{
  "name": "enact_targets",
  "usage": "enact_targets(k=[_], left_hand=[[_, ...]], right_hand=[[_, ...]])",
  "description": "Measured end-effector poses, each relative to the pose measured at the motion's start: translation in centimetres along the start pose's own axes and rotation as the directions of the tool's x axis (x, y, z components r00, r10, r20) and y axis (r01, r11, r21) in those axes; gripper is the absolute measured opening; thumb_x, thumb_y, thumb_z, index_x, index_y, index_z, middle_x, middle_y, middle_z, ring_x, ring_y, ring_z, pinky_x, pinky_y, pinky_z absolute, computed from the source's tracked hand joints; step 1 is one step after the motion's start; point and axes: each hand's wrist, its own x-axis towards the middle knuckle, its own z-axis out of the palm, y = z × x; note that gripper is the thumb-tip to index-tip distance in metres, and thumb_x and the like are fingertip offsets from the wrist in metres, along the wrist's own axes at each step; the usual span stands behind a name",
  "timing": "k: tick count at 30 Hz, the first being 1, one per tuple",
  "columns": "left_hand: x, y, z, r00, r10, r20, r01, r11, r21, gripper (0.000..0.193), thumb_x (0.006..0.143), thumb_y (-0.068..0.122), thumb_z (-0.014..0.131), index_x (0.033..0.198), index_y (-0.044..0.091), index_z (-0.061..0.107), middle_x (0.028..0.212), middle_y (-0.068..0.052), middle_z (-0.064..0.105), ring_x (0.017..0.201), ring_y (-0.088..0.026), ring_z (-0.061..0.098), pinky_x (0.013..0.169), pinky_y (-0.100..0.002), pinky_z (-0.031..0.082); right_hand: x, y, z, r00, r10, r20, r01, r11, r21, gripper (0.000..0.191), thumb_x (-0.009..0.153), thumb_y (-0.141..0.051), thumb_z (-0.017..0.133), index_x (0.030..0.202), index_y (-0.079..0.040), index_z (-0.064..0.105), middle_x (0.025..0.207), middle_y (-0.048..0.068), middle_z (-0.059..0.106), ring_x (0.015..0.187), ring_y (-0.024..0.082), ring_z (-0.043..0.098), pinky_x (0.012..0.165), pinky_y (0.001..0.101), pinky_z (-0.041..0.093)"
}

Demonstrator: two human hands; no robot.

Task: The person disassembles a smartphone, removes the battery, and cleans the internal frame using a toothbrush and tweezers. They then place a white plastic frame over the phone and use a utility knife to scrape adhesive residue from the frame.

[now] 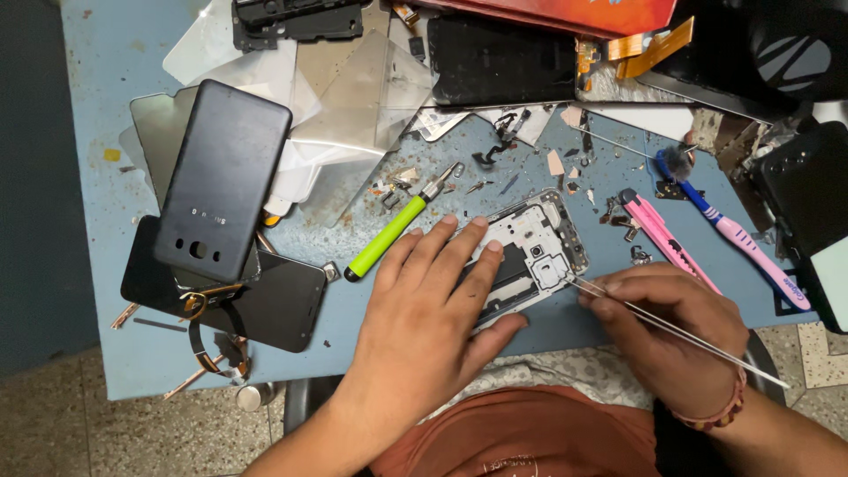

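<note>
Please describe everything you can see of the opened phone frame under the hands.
The phone frame is a silver-white middle frame with its back cover removed, showing small metal parts and a dark battery bay. It lies flat and slanted on the blue table. The left hand presses on it; tweezers in the right hand touch its edge.

Surface (pixel 106 71): pale blue top, scuffed, stained and speckled with grime, near edge chipped. Floor (pixel 71 424): speckled grey-beige terrazzo tiles, visible below the near edge and at lower right. Dark shadowed strip along the far left. Light: even, soft, shadows faint.
</note>
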Motion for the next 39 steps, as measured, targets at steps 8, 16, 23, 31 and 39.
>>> enact_targets(k=[8, 16, 23, 31, 39], left_hand=[[-0.2, -0.1, -1.4, 0.998, 0.032, -0.059, -0.031, 0.999, 0.016, 0.058, 0.088, 0.035, 0.080, 0.132, 0.001, 0.062, 0.143, -0.023, 0.056, 0.133, -0.042, 0.052, 0.112, -0.056, 0.039], [-1.2, 0.1, -4.1, 0.991, -0.003, -0.131, 0.010, 0.999, 0.048, 0.059, 0.088, 0.035, 0.081, 0.134, 0.003, 0.062, 0.141, -0.021, 0.057, 0.128, -0.040, 0.058, 0.106, -0.050, 0.046], [-2.0, 0.5, -6.2, 0.998, 0.055, 0.008, -0.055, 0.998, -0.019, 0.061, 0.084, 0.038, 0.081, 0.130, 0.002, 0.063, 0.136, -0.019, 0.060, 0.123, -0.039, 0.059, 0.101, -0.048, 0.047], [-2.4, 0.1, -6.3, 0.994, 0.105, 0.025, -0.104, 0.993, -0.053, 0.060, 0.083, 0.037, 0.081, 0.128, 0.002, 0.064, 0.136, -0.018, 0.061, 0.124, -0.037, 0.060, 0.104, -0.048, 0.047], [-2.6, 0.2, -6.6, 0.993, 0.114, 0.030, -0.112, 0.991, -0.071, 0.056, 0.083, 0.039, 0.081, 0.123, 0.003, 0.067, 0.136, -0.017, 0.062, 0.120, -0.036, 0.061, 0.101, -0.048, 0.048]], right_hand=[[-0.4, 0.8, 0.1, 0.998, -0.066, 0.025, 0.063, 0.992, 0.110, 0.017, 0.102, -0.006, 0.064, 0.115, -0.001, 0.055, 0.113, 0.017, 0.069, 0.103, 0.022, 0.076, 0.090, 0.0306, 0.066], [1.9, -1.2, -1.3, 0.935, -0.265, 0.236, 0.303, 0.942, -0.144, 0.018, 0.097, -0.017, 0.068, 0.107, -0.009, 0.056, 0.136, 0.010, 0.067, 0.136, 0.034, 0.064, 0.116, 0.0449, 0.054], [9.0, -2.7, -1.3, 0.743, -0.282, 0.608, 0.580, 0.723, -0.374, 0.050, 0.074, -0.052, 0.079, 0.089, -0.013, 0.052, 0.148, 0.017, 0.057, 0.148, 0.043, 0.037, 0.121, 0.0583, 0.030], [11.7, -3.6, -0.1, 0.684, -0.272, 0.676, 0.550, 0.802, -0.233, 0.048, 0.072, -0.044, 0.082, 0.082, -0.010, 0.050, 0.134, 0.018, 0.065, 0.139, 0.036, 0.051, 0.120, 0.0607, 0.028], [11.8, -2.4, -2.5, 0.677, -0.406, 0.613, 0.637, 0.741, -0.213, 0.049, 0.071, -0.050, 0.083, 0.081, -0.013, 0.052, 0.106, 0.010, 0.067, 0.118, 0.032, 0.063, 0.126, 0.0628, 0.025]])
